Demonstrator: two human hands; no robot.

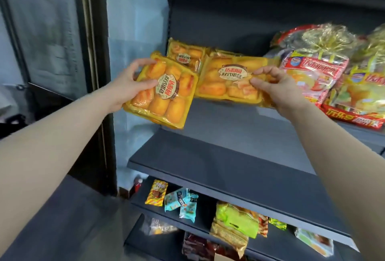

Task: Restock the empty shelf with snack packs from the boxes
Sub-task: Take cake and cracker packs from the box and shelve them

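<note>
Head view: left hand (129, 85) gripped tilted cake pack (164, 93) by left edge, thumb on top, off shelf, centre-left of frame. Right hand (277, 89) pinched wrapper of second cake pack (227, 79), centre, low over shelf (239, 127); contact unclear. Third pack (185, 56) stood behind, near back wall.

Risk: corner of tilted pack overlapped second pack, likely snag. Slick film could slip from pinch, dropping pack toward lower shelf (229, 169).

Room: shelf front bare. Big bags (312, 68) crowded right; side panel (137, 31) bounded left.
</note>
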